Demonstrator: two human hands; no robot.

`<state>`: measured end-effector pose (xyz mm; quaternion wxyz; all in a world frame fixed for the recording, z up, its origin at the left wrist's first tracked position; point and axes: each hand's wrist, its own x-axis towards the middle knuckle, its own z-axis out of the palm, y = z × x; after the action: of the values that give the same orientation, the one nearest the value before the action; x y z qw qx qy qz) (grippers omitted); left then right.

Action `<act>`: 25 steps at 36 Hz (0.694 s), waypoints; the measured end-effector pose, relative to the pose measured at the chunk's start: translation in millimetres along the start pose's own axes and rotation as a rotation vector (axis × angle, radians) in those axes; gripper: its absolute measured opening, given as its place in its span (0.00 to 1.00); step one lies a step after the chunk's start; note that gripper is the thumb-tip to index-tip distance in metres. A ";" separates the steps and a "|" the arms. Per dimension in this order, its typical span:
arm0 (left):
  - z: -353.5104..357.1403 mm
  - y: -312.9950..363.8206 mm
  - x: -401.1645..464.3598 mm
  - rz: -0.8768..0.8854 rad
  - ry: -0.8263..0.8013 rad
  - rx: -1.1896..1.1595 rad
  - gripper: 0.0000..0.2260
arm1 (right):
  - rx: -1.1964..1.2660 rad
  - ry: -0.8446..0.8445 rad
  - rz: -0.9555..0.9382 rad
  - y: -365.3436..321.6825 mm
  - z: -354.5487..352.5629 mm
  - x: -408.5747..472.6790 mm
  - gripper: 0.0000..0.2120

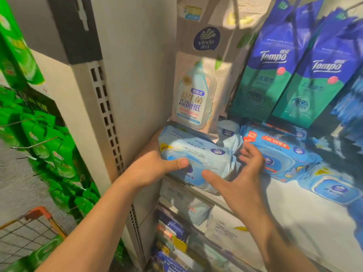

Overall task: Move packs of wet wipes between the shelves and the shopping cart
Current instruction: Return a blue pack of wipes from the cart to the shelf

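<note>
The shelf unit (196, 185) fills most of the view, its grey slotted upright running down the left side of the bay and several tiers of packaged goods stacked below. On the upper tier stand two tall blue-and-green bags (290, 75), with a pale hanging bag (194, 95) to their left. Far left hang rows of green packets (49, 138), and in the bottom-left corner sits the shopping cart (37, 214) — only an orange corner and some wire mesh show, with something green inside, too blurred to name.

On the middle tier lie flat blue packs. The darker blue pack (275, 152) lies to the right, with more of its kind beyond it. The light blue pack (196, 156) is the one being handled: it sits at the front left edge of that tier, partly overhanging the shelf lip.

The left hand (153, 167) grips this pack from its left end, thumb curled across the top face and the fingers hidden behind. The right hand (237, 173) is spread wide with fingers fanned, the thumb just against the pack's near edge, holding nothing.

Whether this pack is coming off the shelf or going onto it cannot be told. Either way the move looks midway — the pack is neither released on the shelf nor anywhere near the cart, and many packs remain shelved.
</note>
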<state>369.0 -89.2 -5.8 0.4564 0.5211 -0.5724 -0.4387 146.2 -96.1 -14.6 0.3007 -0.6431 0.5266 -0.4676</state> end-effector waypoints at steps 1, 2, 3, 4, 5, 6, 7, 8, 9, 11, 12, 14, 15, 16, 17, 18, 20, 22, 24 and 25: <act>1.5 -1.5 -0.1 -0.012 0.049 -0.038 0.22 | 0.074 -0.008 0.027 2.5 -1.2 0.5 0.52; 3.7 -1.0 -0.7 -0.045 0.106 -0.068 0.20 | 0.139 -0.023 0.051 2.2 -2.4 1.2 0.53; 6.4 -0.8 -0.2 -0.090 0.164 -0.100 0.17 | 0.202 -0.042 0.083 1.7 -2.7 2.1 0.54; 10.9 0.2 0.7 -0.126 0.215 -0.151 0.18 | 0.274 -0.055 0.118 -1.7 -3.9 2.5 0.54; 14.8 -0.2 2.4 -0.168 0.264 -0.228 0.20 | 0.351 -0.049 0.155 -3.9 -4.0 3.1 0.51; 19.6 2.2 2.9 -0.207 0.302 -0.314 0.19 | 0.418 -0.041 0.181 -7.4 -3.1 3.7 0.45; 24.3 5.7 3.1 -0.234 0.324 -0.380 0.16 | 0.461 -0.035 0.210 -9.6 -0.4 4.3 0.38; 27.3 7.0 4.4 -0.255 0.349 -0.410 0.13 | 0.474 -0.037 0.237 -11.1 3.0 4.6 0.35; 29.7 7.8 5.6 -0.267 0.366 -0.430 0.12 | 0.471 -0.036 0.257 -12.3 8.0 3.9 0.36; 31.8 9.6 7.8 -0.272 0.402 -0.426 0.18 | 0.437 -0.028 0.259 -14.2 19.3 2.1 0.42; 31.0 10.5 10.3 -0.271 0.421 -0.391 0.23 | 0.407 -0.014 0.247 -15.5 25.2 2.4 0.44; 27.3 13.5 17.3 -0.228 0.473 -0.287 0.27 | 0.337 0.024 0.231 -18.4 35.0 3.6 0.52; 25.3 14.8 20.7 -0.202 0.492 -0.230 0.25 | 0.301 0.031 0.237 -18.2 39.4 5.5 0.57; 23.8 18.0 22.8 -0.198 0.510 -0.185 0.23 | 0.268 0.018 0.237 -18.5 42.3 7.4 0.60; 23.1 21.3 23.9 -0.203 0.517 -0.153 0.22 | 0.248 0.009 0.241 -18.7 43.5 8.3 0.63; 21.4 20.5 24.5 -0.211 0.515 -0.124 0.21 | 0.238 -0.002 0.245 -16.6 44.0 9.3 0.65; 19.5 20.9 17.9 -0.240 0.480 -0.085 0.20 | 0.252 -0.023 0.247 -10.6 40.9 10.6 0.69; 19.4 22.6 4.6 -0.330 0.427 -0.083 0.23 | 0.298 -0.092 0.253 -3.3 35.6 10.5 0.75; 22.7 28.7 -12.1 -0.364 0.399 0.052 0.25 | 0.313 -0.153 0.280 2.7 30.5 10.2 0.80; 24.8 28.6 -18.9 -0.324 0.416 0.131 0.23 | 0.305 -0.173 0.278 5.3 28.5 10.0 0.80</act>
<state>339.8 -67.6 16.0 0.4533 0.7131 -0.4028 -0.3517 170.4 -110.1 -27.3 0.5001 -0.5491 0.5055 -0.4391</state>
